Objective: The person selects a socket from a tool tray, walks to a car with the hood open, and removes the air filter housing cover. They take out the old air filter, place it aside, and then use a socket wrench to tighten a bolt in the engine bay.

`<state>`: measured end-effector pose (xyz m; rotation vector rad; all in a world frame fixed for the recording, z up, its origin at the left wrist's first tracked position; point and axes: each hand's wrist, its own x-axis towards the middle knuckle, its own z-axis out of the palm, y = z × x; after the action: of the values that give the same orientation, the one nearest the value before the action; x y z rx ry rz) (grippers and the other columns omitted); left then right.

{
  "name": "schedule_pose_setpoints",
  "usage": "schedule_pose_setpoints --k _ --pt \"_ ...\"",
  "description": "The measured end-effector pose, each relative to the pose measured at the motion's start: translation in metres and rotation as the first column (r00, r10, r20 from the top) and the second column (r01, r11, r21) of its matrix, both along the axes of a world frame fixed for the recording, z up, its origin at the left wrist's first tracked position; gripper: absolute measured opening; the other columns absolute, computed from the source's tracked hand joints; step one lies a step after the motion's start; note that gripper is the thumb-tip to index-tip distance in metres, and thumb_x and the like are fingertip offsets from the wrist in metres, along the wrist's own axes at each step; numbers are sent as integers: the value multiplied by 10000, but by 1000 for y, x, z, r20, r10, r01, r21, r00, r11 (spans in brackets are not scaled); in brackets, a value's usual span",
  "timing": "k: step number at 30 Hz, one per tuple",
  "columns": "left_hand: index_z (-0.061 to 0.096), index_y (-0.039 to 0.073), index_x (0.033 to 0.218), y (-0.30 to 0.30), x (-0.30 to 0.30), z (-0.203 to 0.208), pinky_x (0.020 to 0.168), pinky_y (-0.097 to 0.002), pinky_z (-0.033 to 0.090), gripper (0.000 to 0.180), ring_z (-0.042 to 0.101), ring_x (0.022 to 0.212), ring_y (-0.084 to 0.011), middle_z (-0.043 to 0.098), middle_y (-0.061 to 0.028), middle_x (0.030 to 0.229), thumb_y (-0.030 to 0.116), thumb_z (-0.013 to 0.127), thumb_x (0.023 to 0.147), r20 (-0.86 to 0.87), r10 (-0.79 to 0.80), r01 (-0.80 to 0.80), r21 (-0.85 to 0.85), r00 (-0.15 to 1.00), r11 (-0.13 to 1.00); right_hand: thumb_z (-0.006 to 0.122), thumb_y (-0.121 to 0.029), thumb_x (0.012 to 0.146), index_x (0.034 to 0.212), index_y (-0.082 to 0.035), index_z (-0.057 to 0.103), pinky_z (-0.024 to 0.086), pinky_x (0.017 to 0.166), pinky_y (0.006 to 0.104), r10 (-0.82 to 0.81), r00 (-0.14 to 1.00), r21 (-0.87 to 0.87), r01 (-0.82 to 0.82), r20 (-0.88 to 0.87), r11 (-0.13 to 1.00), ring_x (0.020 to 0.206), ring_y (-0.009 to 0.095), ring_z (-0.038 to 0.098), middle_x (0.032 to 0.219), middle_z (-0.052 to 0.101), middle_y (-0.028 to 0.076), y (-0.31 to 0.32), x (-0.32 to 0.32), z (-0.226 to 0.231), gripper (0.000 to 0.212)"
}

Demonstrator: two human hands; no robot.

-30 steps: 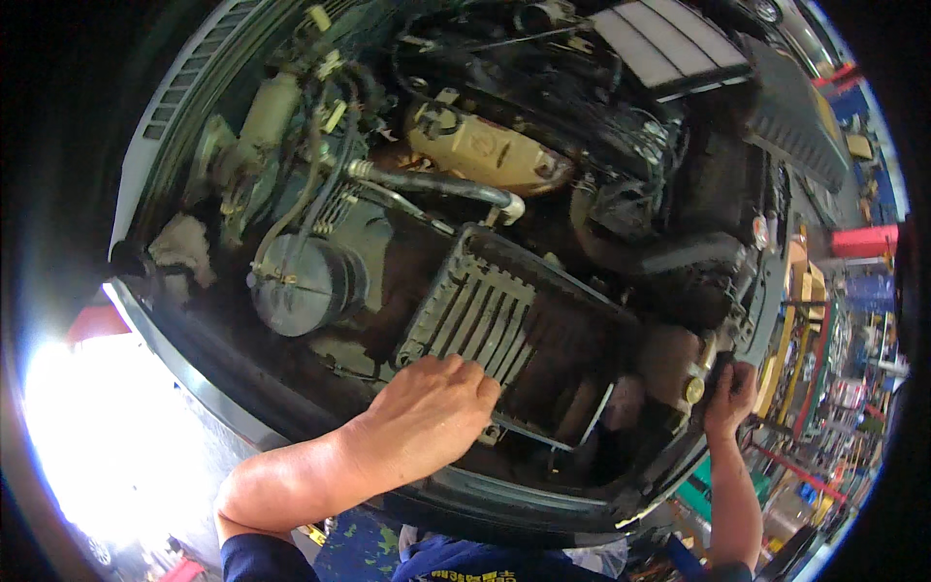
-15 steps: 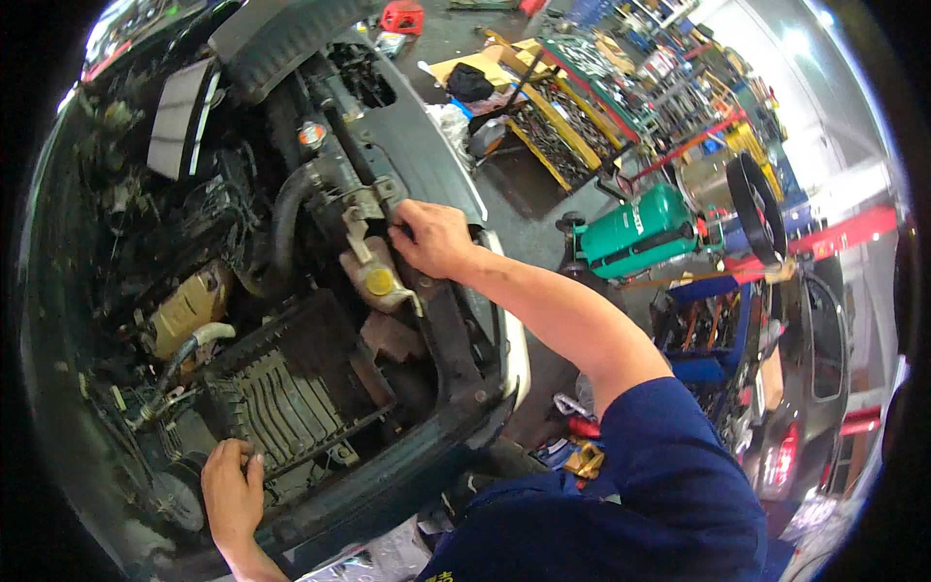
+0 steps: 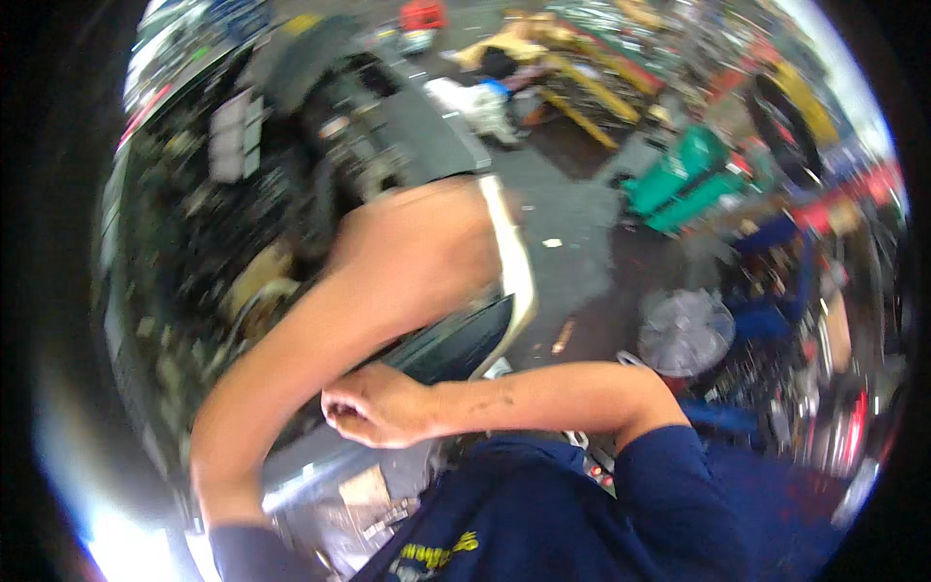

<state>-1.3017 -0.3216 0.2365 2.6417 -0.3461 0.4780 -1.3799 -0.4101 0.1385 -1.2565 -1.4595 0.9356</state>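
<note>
Head view, motion-blurred: we have the car [image 3: 422, 112] in the left half, its engine bay [image 3: 175, 252] uncovered. Left hand [image 3: 436, 233] passes over the car's front corner, near the pale trim [image 3: 512, 257]; too smeared, we can't tell finger state or contact. Right hand [image 3: 383, 407] is loosely curled beside the dark bumper [image 3: 461, 339]; we can't tell if it pinches anything. We also log a white panel [image 3: 233, 141] in the bay, plus a green tank [image 3: 684, 179] and yellow-edged trays [image 3: 582, 92] beyond the car.
</note>
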Motion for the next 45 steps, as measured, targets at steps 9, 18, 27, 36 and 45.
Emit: schedule_pose_setpoints --k 9,18,27,36,45 --pt "776 87 800 -451 64 49 674 -516 567 256 736 773 -345 769 -161 857 329 701 834 125 -891 896 -149 436 418 665 -192 907 903 -56 700 562 716 491 802 588 118 -794 -102 597 833 284 734 865 723 189 -41 -190 35 140" --pt "770 77 820 -536 63 -42 684 -513 559 270 728 782 -351 761 -171 864 325 674 865 243 -939 965 -159 243 208 659 -205 921 923 -54 702 560 729 483 896 433 154 -883 -102 444 841 280 729 875 723 179 -67 -208 39 156" --pt "764 68 840 -519 85 -46 693 -511 552 285 719 791 -357 752 -180 871 321 647 897 272 -921 958 -154 278 243 653 -217 934 943 -53 704 557 742 476 939 327 169 -924 -111 342 849 276 724 885 723 170 -89 -214 42 173" --pt "758 58 861 -520 100 -55 703 -508 544 301 711 799 -364 744 -190 878 318 621 928 284 -919 960 -140 275 244 648 -230 947 963 -51 707 555 756 468 955 275 187 -938 -108 291 857 271 719 895 723 160 -103 -213 42 190" --pt "752 48 881 -526 110 -65 713 -506 537 319 703 808 -370 735 -200 886 314 594 959 300 -919 966 -117 256 231 642 -243 961 983 -49 709 553 769 460 961 251 194 -943 -117 270 865 267 714 905 723 151 -111 -214 41 207"
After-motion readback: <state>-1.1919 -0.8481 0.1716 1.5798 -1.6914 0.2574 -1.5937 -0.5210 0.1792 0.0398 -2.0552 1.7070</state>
